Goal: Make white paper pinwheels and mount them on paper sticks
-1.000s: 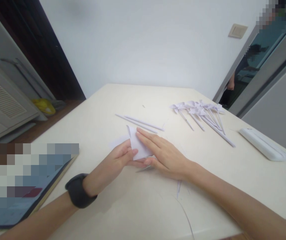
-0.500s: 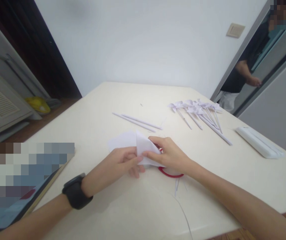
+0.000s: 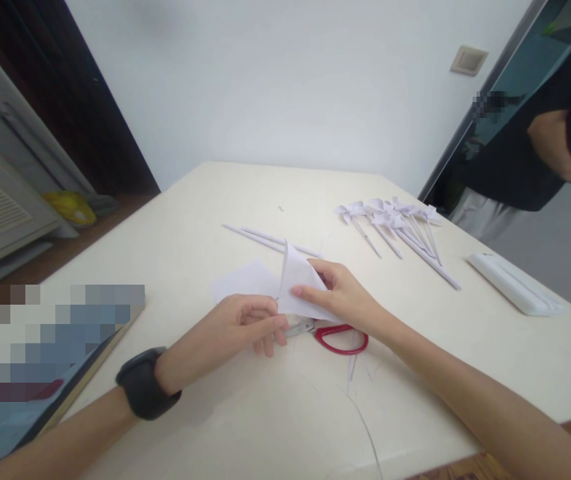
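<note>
My right hand [image 3: 342, 290] pinches a folded piece of white paper [image 3: 300, 277] between thumb and fingers, its pointed corner standing up. Just left of the paper's lower edge is my left hand [image 3: 260, 323], fingers loosely curled and thumb apart from them; whether its fingertips still touch the paper is hard to see. Below the hands lie scissors with red handles [image 3: 341, 339], their blades partly behind my left fingertips. Another flat white sheet [image 3: 245, 280] rests on the table beyond my left hand.
Rolled paper sticks [image 3: 265, 238] lie on the white table [image 3: 245, 190]. Several paper pinwheels [image 3: 390, 217] on sticks are piled at the right, beside a long white case [image 3: 515, 283]. A thin wire [image 3: 365, 427] runs to the front edge. A person [image 3: 530, 153] stands at the right.
My right hand has lifted the folded paper slightly up and right, away from my left fingers. More of the scissors shows. The person at the right has come further into view.
</note>
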Demonstrator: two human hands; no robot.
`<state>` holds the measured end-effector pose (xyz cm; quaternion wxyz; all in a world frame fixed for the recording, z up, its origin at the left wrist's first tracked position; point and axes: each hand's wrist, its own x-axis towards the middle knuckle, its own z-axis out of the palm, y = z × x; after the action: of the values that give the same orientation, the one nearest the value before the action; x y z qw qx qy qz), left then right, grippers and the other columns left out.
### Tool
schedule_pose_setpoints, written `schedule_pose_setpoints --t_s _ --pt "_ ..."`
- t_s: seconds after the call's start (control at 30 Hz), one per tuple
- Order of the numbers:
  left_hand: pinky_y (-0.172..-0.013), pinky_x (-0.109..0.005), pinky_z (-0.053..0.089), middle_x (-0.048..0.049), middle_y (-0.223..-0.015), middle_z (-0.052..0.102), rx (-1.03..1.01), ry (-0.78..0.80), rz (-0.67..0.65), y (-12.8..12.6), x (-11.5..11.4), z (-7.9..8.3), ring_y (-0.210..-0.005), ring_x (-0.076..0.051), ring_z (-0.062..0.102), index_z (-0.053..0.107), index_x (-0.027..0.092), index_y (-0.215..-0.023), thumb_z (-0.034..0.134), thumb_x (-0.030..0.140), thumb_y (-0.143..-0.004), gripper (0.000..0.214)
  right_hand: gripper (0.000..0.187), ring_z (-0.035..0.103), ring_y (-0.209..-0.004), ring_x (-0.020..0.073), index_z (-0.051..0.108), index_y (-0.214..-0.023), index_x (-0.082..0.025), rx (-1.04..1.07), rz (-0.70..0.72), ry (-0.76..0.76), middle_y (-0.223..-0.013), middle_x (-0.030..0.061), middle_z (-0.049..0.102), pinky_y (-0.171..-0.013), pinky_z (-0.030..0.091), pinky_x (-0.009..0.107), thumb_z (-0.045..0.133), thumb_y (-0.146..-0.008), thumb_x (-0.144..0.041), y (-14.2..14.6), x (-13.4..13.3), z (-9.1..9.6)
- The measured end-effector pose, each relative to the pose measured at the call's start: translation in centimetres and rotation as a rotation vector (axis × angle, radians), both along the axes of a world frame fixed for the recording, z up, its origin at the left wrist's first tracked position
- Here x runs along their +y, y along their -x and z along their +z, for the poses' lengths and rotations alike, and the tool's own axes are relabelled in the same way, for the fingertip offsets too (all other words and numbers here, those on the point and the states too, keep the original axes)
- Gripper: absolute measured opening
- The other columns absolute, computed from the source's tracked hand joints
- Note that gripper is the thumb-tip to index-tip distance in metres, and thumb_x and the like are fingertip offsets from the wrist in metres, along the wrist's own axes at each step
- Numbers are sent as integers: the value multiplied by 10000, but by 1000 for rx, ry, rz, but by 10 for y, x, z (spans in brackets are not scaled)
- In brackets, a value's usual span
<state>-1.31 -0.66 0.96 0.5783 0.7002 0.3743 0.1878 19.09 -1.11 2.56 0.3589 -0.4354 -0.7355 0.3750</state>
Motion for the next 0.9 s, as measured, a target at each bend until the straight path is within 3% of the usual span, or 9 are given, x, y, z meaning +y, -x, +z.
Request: schedule_pose_setpoints --t_s 0.3,0.57,0.9 --pt "-588 -261 463 -43 -773 704 20 43 25 -5 -6 23 -612 -159 607 629 174 -687 579 275 -796 157 187 517 -713 129 589 -937 -154 105 58 69 -823 8 571 -613 398 229 561 -806 -284 0 0 0" --pt "-541 -227 458 -17 -741 717 -46 26 32 -3 -1 8 -579 -142 607 647 191 -693 591 270 -794 140 189 526 -708 131 586 -915 -159 106 56 78 -828 8 582 -609 406 231 585 -786 -297 0 1 -1" --pt "-520 -227 466 -29 -751 719 -51 32 34 -3 0 7 -568 -144 607 656 189 -733 592 305 -801 149 197 514 -699 125 589 -942 -164 111 49 72 -814 3 570 -609 404 229 583 -790 -289 0 0 0"
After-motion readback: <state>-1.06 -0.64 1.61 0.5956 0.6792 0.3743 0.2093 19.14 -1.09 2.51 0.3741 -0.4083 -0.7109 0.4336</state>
